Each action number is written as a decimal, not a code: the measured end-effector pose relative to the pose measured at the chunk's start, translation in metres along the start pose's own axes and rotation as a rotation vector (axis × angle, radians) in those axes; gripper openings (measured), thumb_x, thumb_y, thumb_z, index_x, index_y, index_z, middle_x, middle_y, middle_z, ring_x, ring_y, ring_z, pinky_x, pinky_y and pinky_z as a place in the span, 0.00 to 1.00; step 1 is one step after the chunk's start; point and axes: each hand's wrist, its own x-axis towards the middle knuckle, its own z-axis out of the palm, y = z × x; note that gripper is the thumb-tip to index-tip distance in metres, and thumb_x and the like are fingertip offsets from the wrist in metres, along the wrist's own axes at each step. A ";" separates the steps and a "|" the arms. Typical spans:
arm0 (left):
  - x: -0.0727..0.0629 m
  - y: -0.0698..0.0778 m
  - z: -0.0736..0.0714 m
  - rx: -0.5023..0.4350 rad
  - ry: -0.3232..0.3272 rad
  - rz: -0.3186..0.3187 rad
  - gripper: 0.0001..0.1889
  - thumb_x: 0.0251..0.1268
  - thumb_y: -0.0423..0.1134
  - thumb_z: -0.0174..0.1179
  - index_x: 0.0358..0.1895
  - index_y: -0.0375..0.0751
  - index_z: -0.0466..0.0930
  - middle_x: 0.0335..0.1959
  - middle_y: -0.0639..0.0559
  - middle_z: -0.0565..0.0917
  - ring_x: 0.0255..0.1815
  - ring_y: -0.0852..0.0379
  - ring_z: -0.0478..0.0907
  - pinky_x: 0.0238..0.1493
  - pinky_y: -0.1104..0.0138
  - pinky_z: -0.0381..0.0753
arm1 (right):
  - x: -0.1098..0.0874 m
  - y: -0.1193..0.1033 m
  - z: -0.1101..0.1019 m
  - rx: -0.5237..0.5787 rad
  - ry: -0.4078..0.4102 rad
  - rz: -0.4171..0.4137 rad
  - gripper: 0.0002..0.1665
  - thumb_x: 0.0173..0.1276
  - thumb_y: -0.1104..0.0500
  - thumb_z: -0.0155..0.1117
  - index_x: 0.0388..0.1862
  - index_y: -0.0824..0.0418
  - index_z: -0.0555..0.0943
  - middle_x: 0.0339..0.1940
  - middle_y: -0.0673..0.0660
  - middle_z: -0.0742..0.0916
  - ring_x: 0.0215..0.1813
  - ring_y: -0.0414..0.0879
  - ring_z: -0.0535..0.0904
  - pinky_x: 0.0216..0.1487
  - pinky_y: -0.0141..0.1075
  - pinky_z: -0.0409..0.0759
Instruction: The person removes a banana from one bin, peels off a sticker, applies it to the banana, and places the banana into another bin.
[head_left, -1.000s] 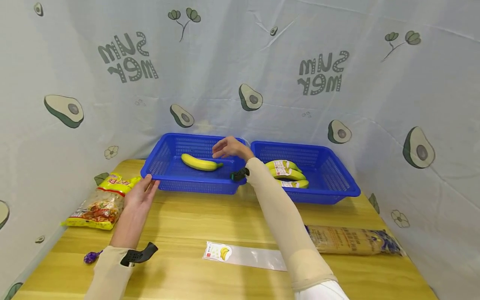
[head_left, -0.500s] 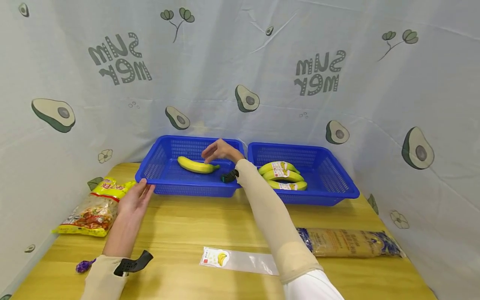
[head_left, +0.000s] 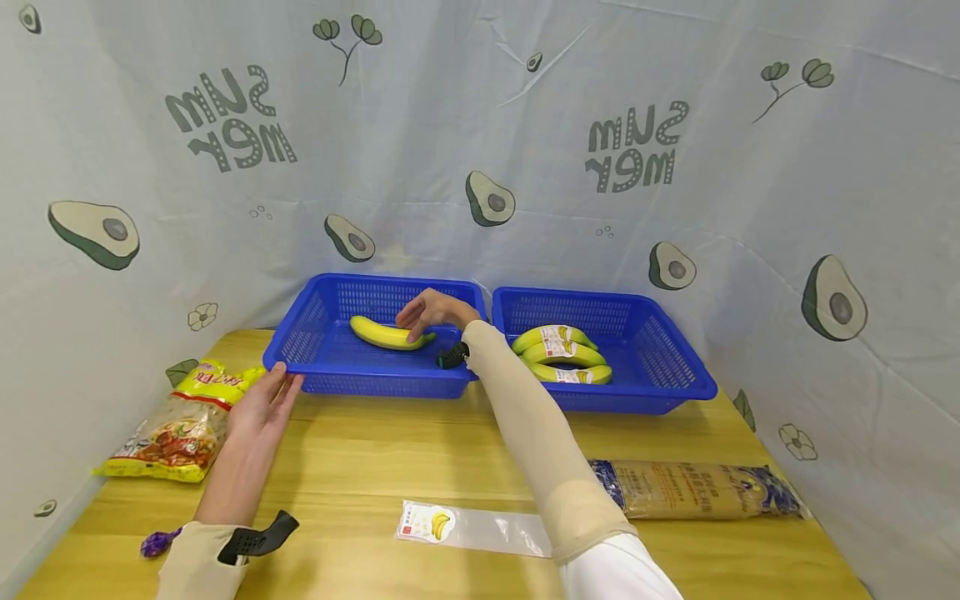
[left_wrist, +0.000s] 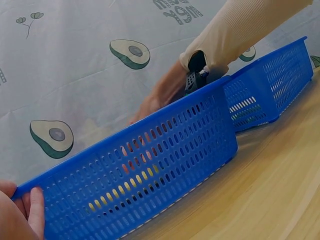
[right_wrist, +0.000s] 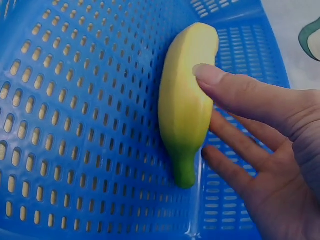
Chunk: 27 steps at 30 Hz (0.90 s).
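Observation:
A single yellow banana with a green stem lies in the left blue basket. My right hand reaches into that basket and pinches the banana near its stem end. In the right wrist view, the thumb lies against one side of the banana, with the other fingers along its far side, their tips partly hidden. At the basket's front left corner, my left hand grips the rim. The left wrist view shows the left hand's fingers against the outer wall of the basket.
Several labelled bananas lie in the right blue basket. A yellow food bag is beside my left forearm. In front are a clear banana-print sleeve, a long brown packet and a small purple item.
My right hand has moved left and down onto the banana, its thumb and fingers now on either side. The left hand stays on the basket rim. The head view has shifted slightly.

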 end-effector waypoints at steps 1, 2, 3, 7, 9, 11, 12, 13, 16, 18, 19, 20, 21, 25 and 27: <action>0.000 0.000 0.000 0.001 -0.002 0.003 0.29 0.74 0.23 0.63 0.72 0.49 0.73 0.56 0.53 0.80 0.65 0.59 0.74 0.66 0.67 0.83 | 0.000 0.000 0.001 -0.013 -0.003 0.004 0.30 0.64 0.73 0.80 0.66 0.69 0.85 0.65 0.64 0.88 0.68 0.56 0.84 0.67 0.42 0.85; 0.000 0.000 0.000 -0.001 -0.003 0.004 0.29 0.73 0.23 0.63 0.73 0.49 0.74 0.57 0.53 0.79 0.66 0.59 0.74 0.66 0.67 0.82 | 0.001 0.000 0.002 -0.027 -0.003 0.011 0.31 0.64 0.73 0.80 0.66 0.69 0.85 0.66 0.63 0.88 0.69 0.56 0.83 0.68 0.42 0.85; 0.000 -0.001 -0.001 0.000 -0.003 0.005 0.29 0.73 0.23 0.63 0.73 0.49 0.74 0.58 0.54 0.79 0.66 0.59 0.74 0.67 0.67 0.82 | 0.001 0.000 0.003 -0.044 0.000 0.016 0.31 0.64 0.73 0.80 0.66 0.68 0.85 0.66 0.63 0.87 0.69 0.56 0.83 0.68 0.42 0.84; 0.000 0.000 -0.001 0.003 -0.010 0.006 0.26 0.74 0.24 0.63 0.70 0.48 0.76 0.60 0.54 0.78 0.66 0.59 0.75 0.68 0.67 0.81 | 0.001 0.000 0.006 -0.132 0.013 0.043 0.30 0.64 0.73 0.80 0.66 0.67 0.85 0.67 0.63 0.87 0.70 0.56 0.82 0.70 0.43 0.83; 0.000 0.000 -0.001 0.006 -0.016 0.003 0.24 0.75 0.24 0.62 0.69 0.47 0.77 0.59 0.54 0.77 0.65 0.59 0.75 0.68 0.67 0.81 | 0.001 0.000 0.006 -0.186 0.019 0.059 0.29 0.65 0.71 0.80 0.66 0.66 0.86 0.67 0.62 0.87 0.70 0.56 0.82 0.70 0.43 0.83; 0.000 -0.001 -0.001 0.008 -0.029 -0.002 0.23 0.75 0.24 0.62 0.67 0.47 0.77 0.58 0.53 0.77 0.63 0.59 0.76 0.69 0.68 0.81 | 0.002 0.001 0.007 -0.225 0.024 0.069 0.27 0.66 0.70 0.80 0.64 0.66 0.87 0.66 0.62 0.88 0.69 0.55 0.83 0.71 0.43 0.83; 0.001 -0.001 -0.001 0.001 -0.033 -0.007 0.22 0.75 0.24 0.62 0.66 0.46 0.77 0.56 0.53 0.77 0.62 0.59 0.76 0.68 0.67 0.81 | 0.002 0.002 0.007 -0.240 0.029 0.075 0.27 0.66 0.70 0.80 0.64 0.65 0.87 0.66 0.62 0.88 0.69 0.55 0.83 0.71 0.43 0.83; 0.001 -0.001 -0.001 -0.001 -0.038 -0.010 0.21 0.75 0.24 0.62 0.65 0.46 0.77 0.56 0.52 0.77 0.60 0.59 0.77 0.68 0.67 0.81 | 0.002 0.002 0.007 -0.255 0.033 0.081 0.27 0.66 0.69 0.80 0.64 0.65 0.87 0.66 0.62 0.88 0.69 0.55 0.83 0.71 0.44 0.82; 0.002 -0.001 -0.001 0.018 -0.057 -0.009 0.21 0.75 0.24 0.61 0.65 0.46 0.76 0.55 0.53 0.76 0.58 0.59 0.77 0.68 0.68 0.81 | 0.004 0.003 0.008 -0.279 0.050 0.098 0.26 0.66 0.69 0.80 0.63 0.64 0.88 0.65 0.62 0.88 0.68 0.54 0.84 0.70 0.43 0.83; 0.002 -0.001 -0.001 0.023 -0.056 -0.001 0.21 0.75 0.24 0.61 0.65 0.46 0.76 0.55 0.53 0.76 0.58 0.59 0.77 0.67 0.68 0.82 | 0.004 0.003 0.009 -0.297 0.062 0.102 0.25 0.65 0.69 0.81 0.62 0.64 0.88 0.64 0.61 0.89 0.67 0.54 0.84 0.69 0.42 0.84; 0.002 -0.001 -0.001 0.028 -0.055 0.004 0.21 0.75 0.25 0.61 0.66 0.46 0.75 0.55 0.53 0.76 0.59 0.59 0.76 0.67 0.68 0.82 | 0.004 0.003 0.009 -0.303 0.067 0.101 0.25 0.65 0.69 0.81 0.61 0.64 0.89 0.63 0.61 0.89 0.66 0.54 0.85 0.68 0.42 0.84; 0.002 -0.001 -0.002 0.028 -0.055 0.006 0.21 0.75 0.25 0.61 0.66 0.46 0.75 0.55 0.53 0.76 0.59 0.59 0.76 0.67 0.68 0.82 | 0.004 0.003 0.010 -0.306 0.068 0.096 0.24 0.65 0.69 0.81 0.61 0.64 0.89 0.63 0.62 0.89 0.65 0.54 0.85 0.67 0.42 0.85; 0.001 0.000 -0.002 0.021 -0.049 0.007 0.21 0.75 0.25 0.61 0.66 0.46 0.75 0.55 0.53 0.76 0.60 0.59 0.76 0.67 0.68 0.82 | 0.004 0.002 0.011 -0.313 0.068 0.089 0.24 0.65 0.69 0.81 0.60 0.65 0.89 0.62 0.62 0.90 0.65 0.54 0.85 0.67 0.42 0.85; 0.001 -0.001 -0.001 0.010 -0.042 0.005 0.21 0.75 0.24 0.61 0.66 0.46 0.76 0.55 0.51 0.76 0.61 0.59 0.75 0.69 0.67 0.81 | 0.000 0.001 0.010 -0.330 0.061 0.055 0.22 0.64 0.70 0.81 0.58 0.66 0.90 0.59 0.63 0.91 0.63 0.55 0.86 0.64 0.41 0.87; 0.002 -0.001 -0.001 0.011 -0.042 0.008 0.21 0.75 0.24 0.62 0.65 0.46 0.77 0.55 0.51 0.77 0.62 0.59 0.75 0.69 0.67 0.80 | -0.002 0.000 0.010 -0.342 0.057 0.040 0.22 0.64 0.70 0.81 0.57 0.66 0.90 0.59 0.63 0.91 0.63 0.55 0.87 0.63 0.40 0.87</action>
